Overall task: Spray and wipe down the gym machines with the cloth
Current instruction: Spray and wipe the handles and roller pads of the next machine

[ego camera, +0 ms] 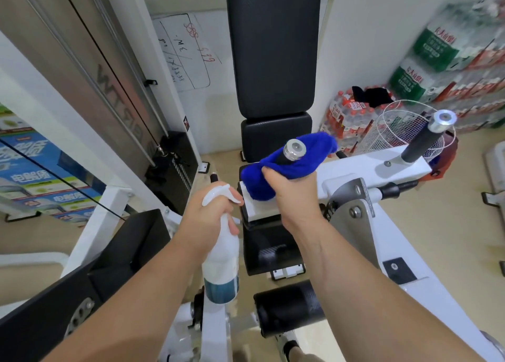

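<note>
Right hand (289, 195) clamps the blue cloth (295, 161) around the near handle (293, 150), left hand (211, 217) grips the spray bottle (221, 263), far-right handle (426, 140) looks unwiped.

The cloth (296, 167) is bright blue and fluffy, bunched and wrapped round the machine's near handle (294, 149) (black grip, chrome end cap showing above the folds), where the right hand (289, 197) grips it. The spray bottle (221, 263) is white and translucent, with blue-green liquid in its lower part, held roughly upright by the neck in the left hand (210, 217). The machine (355, 165) has a white frame, a black padded backrest (273, 47) and a second, uncovered handle (422, 143) to the right.
</note>
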